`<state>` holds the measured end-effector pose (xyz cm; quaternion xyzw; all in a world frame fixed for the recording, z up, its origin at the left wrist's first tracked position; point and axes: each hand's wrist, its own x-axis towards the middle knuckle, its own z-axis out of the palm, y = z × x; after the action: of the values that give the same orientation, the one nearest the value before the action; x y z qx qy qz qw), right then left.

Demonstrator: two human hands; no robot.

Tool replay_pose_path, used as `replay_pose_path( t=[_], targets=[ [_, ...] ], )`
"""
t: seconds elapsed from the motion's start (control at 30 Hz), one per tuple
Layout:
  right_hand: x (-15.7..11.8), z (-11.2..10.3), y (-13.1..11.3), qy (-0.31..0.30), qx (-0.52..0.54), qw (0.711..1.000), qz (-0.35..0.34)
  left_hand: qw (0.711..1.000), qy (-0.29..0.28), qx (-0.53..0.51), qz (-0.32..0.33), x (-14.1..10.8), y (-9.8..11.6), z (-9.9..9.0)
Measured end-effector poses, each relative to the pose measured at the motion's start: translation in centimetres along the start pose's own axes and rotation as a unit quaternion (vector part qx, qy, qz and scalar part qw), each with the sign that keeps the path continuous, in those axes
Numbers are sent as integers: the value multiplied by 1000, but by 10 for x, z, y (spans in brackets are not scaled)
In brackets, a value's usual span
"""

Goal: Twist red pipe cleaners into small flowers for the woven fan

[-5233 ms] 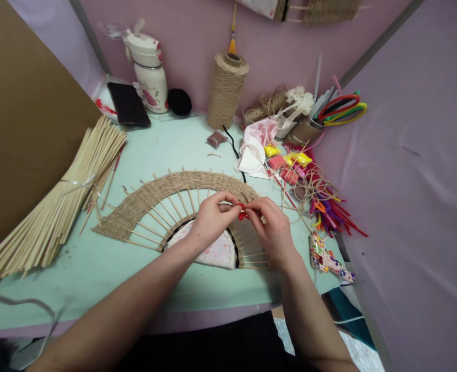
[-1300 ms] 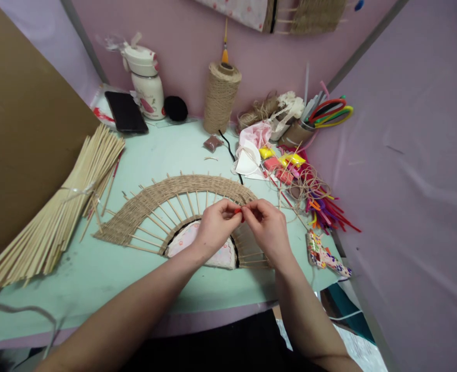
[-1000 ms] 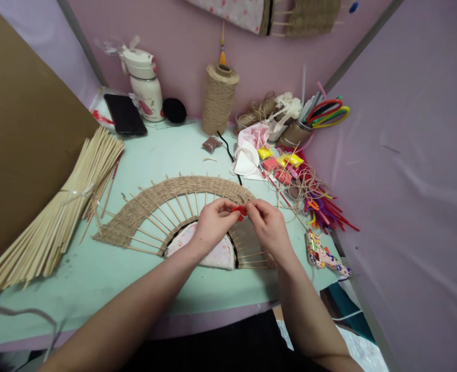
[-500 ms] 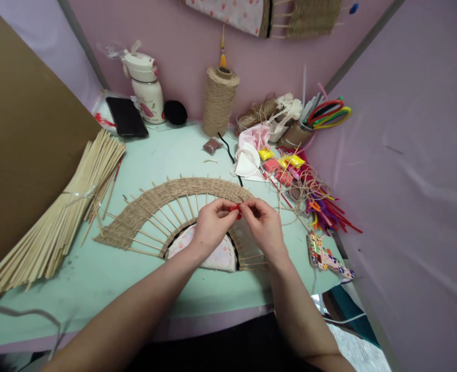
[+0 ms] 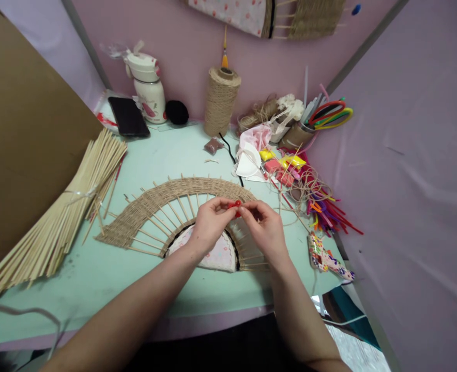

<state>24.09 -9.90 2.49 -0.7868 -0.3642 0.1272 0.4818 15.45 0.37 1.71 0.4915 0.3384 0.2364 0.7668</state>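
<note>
Between my fingertips is a small glossy red piece (image 5: pixel 237 204), soft-looking, its exact kind too small to make out. My left hand (image 5: pixel 212 223) pinches it from the left, and my right hand (image 5: pixel 265 227) pinches at its right side; the fingertips nearly meet. Below both hands a woven twine fan (image 5: pixel 166 194) lies flat on the table, with thin wooden ribs and a pale half-round fabric centre (image 5: pixel 216 256) edged in black. My right hand and forearm hide part of the fan's right side.
A bundle of wooden sticks (image 5: pixel 58 222) lies at left. Behind stand a bottle (image 5: pixel 150 95), a phone (image 5: pixel 128 116) and a twine spool (image 5: pixel 221 103). Clay packets (image 5: pixel 285 178), pipe cleaners (image 5: pixel 337 217) and a patterned glue gun (image 5: pixel 323 253) crowd the right.
The red piece shows more between my fingertips, with a rounded bit now standing up. Both hands stay almost in place; the view has shifted slightly.
</note>
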Motion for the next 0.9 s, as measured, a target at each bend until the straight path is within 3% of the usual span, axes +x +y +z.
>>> replay_pose_path(
  t=[0.4, 0.53, 0.7, 0.9],
  targets=[
    [3, -2, 2, -23, -43, 999, 17, 1000, -17, -12, -19, 1, -3, -1],
    [5, -6, -1, -7, -14, 1000, 25, 999, -5, -41, -31, -1, 0, 1],
    [7, 5, -1, 8, 62, 998, 14, 999, -19, -30, -9, -1, -2, 1],
    [7, 13, 4, 46, 91, 995, 13, 995, -17, -94, -11, 2, -9, 1]
  ],
)
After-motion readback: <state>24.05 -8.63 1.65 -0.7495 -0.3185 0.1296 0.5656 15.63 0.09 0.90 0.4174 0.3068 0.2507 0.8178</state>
